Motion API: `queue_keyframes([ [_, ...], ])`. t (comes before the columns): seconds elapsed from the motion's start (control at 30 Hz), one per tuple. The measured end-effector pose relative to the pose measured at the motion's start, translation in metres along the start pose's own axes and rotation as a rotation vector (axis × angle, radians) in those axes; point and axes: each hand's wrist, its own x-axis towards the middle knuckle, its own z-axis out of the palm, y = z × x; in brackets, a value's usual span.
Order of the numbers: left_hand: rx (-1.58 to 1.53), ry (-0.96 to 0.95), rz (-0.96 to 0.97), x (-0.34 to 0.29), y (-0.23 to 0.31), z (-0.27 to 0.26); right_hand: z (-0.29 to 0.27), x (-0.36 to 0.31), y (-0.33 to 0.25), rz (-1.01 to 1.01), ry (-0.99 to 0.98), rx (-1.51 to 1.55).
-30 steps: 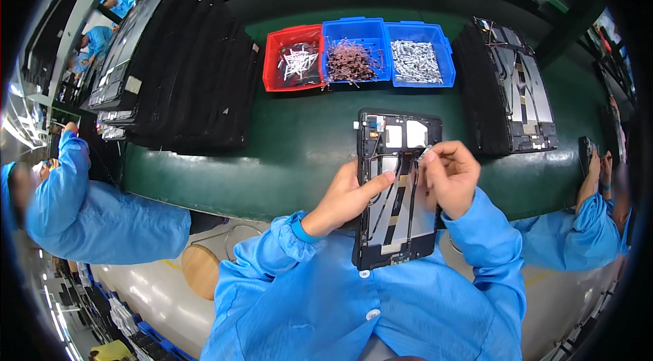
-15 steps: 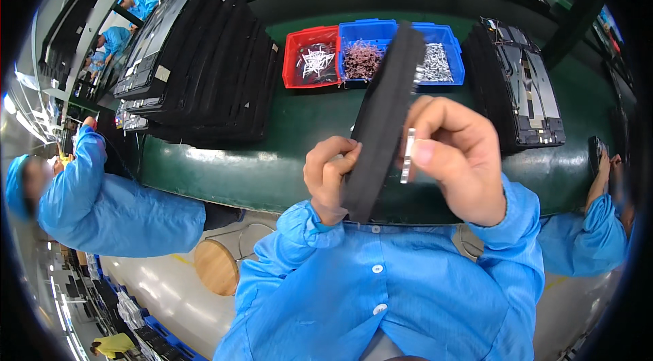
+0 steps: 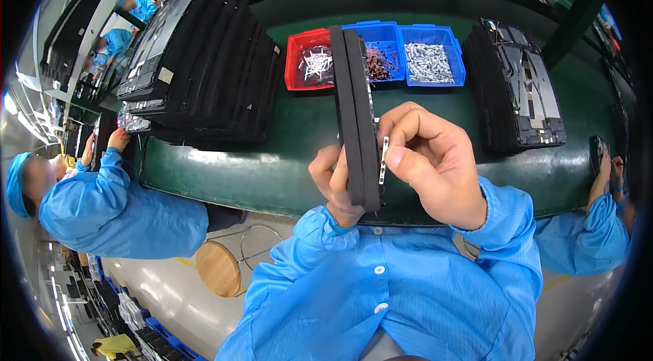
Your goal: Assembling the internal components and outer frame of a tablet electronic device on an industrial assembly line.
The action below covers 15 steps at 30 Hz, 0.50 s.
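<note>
Face-up a second ago, the tablet (image 3: 367, 123) now stands on edge above the near side of the green desk (image 3: 292, 174), its black rim toward the camera and its wired face turned out of view, with a pale strip (image 3: 383, 165) just beside its right side. The left hand (image 3: 332, 174) clasps the tablet, fingers partly hidden behind it; the right hand (image 3: 435, 167) pinches the strip between thumb and forefinger. Whether strip meets tablet cannot be told.
</note>
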Motion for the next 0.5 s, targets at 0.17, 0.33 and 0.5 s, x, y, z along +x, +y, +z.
queue_keyframes([
  [0.17, -0.058, -0.007, -0.181, -0.004, 0.002, -0.003, -0.002, 0.001, 0.0, -0.003, -0.041, 0.021],
  [0.33, -0.069, -0.054, -0.022, -0.001, 0.0, -0.006, -0.006, 0.002, 0.003, -0.03, -0.07, 0.013],
  [0.5, -0.086, -0.026, -0.034, -0.002, 0.003, -0.006, -0.005, 0.001, 0.001, -0.044, -0.097, 0.038],
])
